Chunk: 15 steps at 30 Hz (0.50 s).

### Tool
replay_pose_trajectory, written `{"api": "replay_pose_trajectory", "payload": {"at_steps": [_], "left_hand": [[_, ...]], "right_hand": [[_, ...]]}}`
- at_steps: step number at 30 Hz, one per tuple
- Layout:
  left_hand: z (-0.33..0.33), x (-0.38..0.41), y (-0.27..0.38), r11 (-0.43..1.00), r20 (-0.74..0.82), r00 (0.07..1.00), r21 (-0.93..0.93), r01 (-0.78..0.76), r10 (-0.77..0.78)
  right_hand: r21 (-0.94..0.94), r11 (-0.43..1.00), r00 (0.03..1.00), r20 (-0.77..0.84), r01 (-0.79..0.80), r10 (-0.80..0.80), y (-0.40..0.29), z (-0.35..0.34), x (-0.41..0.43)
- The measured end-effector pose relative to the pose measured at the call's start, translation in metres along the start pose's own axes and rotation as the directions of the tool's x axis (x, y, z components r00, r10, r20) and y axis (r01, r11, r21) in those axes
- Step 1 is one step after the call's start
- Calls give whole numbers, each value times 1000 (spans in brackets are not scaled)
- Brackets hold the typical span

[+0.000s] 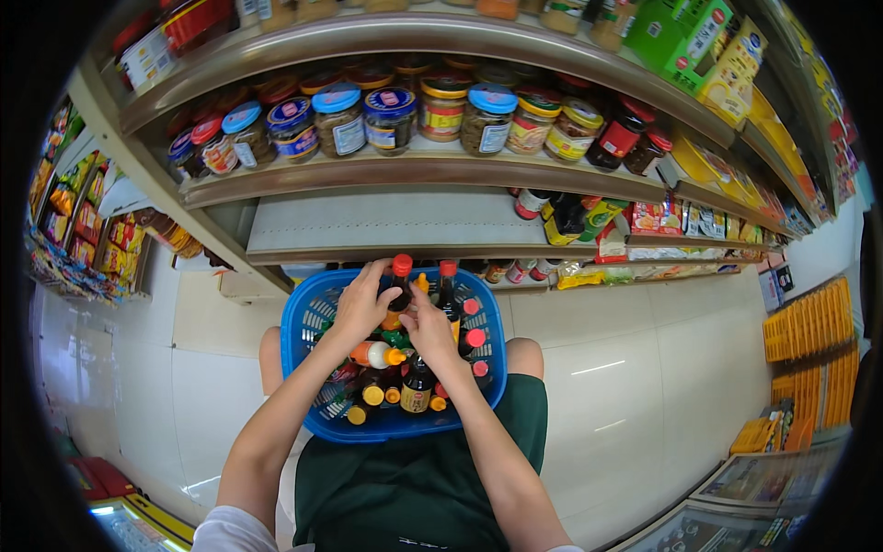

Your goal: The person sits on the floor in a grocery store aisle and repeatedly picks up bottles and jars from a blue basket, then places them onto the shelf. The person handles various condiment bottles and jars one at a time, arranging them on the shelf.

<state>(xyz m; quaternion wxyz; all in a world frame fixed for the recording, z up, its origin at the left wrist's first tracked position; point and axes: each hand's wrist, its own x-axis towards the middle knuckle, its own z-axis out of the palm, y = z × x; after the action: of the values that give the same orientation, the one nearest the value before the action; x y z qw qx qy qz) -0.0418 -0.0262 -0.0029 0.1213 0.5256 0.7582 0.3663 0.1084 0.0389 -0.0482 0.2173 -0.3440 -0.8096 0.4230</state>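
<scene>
A blue plastic basket (293, 372) rests on my lap, filled with several sauce bottles. Above its far side stands a dark bottle with a red cap (402, 268) and an orange label. My left hand (360, 303) grips this bottle from the left. Against its right side are the thumb and fingers of my right hand (429, 330). Just right of it rises another tall red-capped bottle (448, 290). Lower in the basket lie a white bottle with an orange nozzle cap (379, 355) and a dark bottle with a tan label (416, 397).
Ahead is a shelving unit with a white shelf board (379, 217), dark bottles (566, 217) at its right end. Jars (391, 121) line the shelf above. Snack packets (86, 224) hang at left. Orange crates (810, 321) are stacked at right on the tiled floor (607, 386).
</scene>
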Motion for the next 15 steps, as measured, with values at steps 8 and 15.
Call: {"api": "replay_pose_trajectory", "payload": {"at_steps": [8,15], "left_hand": [[12,10,57,942,-131,949,218,-254,287],[40,40,81,842,-73,881,338,-420,468]], "right_hand": [[33,998,995,-94,45,-42,-6,-21,0],[129,988,967,-250,81,-47,0,-49,11]]}}
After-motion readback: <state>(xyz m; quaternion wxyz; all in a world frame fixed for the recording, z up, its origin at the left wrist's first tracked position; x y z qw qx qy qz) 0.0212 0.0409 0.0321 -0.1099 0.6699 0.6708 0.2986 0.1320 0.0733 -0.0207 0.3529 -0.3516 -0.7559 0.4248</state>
